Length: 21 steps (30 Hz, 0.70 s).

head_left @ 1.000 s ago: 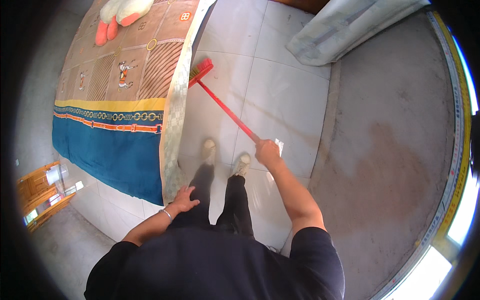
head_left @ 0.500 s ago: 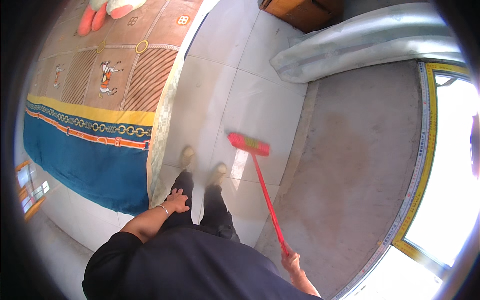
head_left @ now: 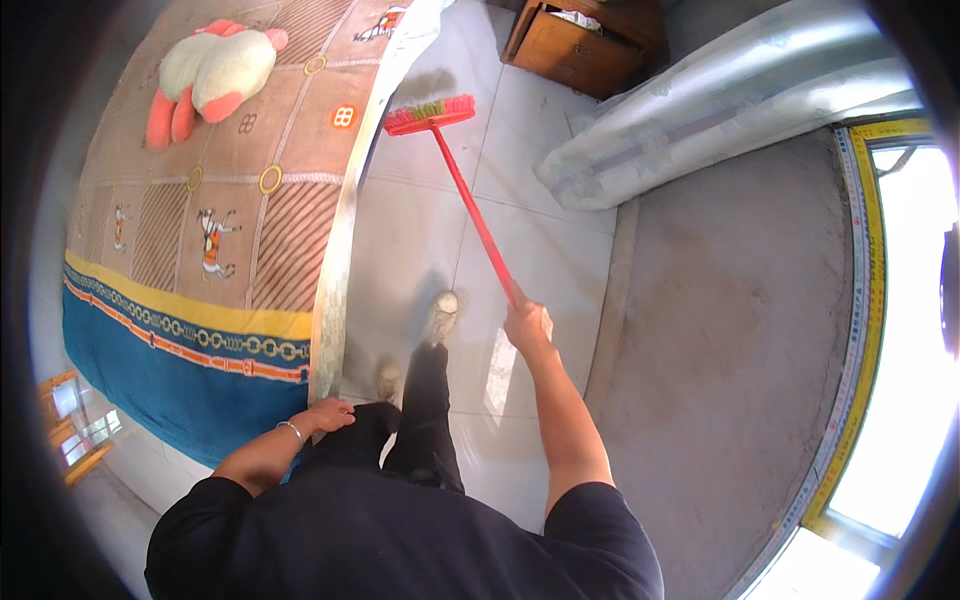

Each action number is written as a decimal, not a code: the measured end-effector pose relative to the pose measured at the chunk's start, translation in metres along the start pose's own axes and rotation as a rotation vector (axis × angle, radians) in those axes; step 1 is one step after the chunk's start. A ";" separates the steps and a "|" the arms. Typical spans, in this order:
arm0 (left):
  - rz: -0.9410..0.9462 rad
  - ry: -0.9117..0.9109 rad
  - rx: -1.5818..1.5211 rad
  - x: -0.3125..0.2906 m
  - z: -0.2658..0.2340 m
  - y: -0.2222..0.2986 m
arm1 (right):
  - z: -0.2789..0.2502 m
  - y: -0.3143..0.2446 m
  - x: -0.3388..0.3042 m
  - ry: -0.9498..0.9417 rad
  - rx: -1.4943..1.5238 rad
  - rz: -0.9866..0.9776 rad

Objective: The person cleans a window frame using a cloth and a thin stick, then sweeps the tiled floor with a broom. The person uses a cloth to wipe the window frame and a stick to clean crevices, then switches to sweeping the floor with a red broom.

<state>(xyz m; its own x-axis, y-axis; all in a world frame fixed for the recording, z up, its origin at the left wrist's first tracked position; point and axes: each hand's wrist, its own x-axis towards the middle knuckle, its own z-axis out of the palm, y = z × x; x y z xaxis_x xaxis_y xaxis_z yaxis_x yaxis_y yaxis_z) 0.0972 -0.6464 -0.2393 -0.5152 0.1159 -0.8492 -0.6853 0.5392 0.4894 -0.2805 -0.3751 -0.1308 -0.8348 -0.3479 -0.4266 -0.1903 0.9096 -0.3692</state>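
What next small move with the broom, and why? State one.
Probably draw the broom back along the tiles toward the feet. The right hand has its grip shut on the handle's end, arm stretched out, and the bristles sit far ahead beside the bed. The left hand rests on the thigh.

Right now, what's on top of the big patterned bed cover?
A cream and pink plush toy lies on the brown, yellow and blue patterned bed cover. What lies under the cover is hidden.
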 end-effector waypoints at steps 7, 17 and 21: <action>-0.170 0.300 -0.263 0.014 -0.059 -0.003 | 0.009 -0.028 0.176 -0.084 -0.019 -0.052; -0.090 0.365 0.062 0.048 -0.139 0.108 | 0.019 0.144 -0.013 -0.411 -0.189 0.244; -0.019 0.581 0.106 0.078 -0.181 0.175 | -0.104 0.109 -0.168 -0.522 -0.121 0.595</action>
<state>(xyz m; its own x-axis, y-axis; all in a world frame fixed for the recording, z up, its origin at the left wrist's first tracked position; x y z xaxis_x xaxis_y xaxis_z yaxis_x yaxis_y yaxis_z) -0.1563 -0.6933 -0.1843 -0.7214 -0.3542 -0.5951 -0.6573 0.6207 0.4274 -0.2152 -0.1945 -0.0132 -0.4703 0.1697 -0.8661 0.1314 0.9839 0.1214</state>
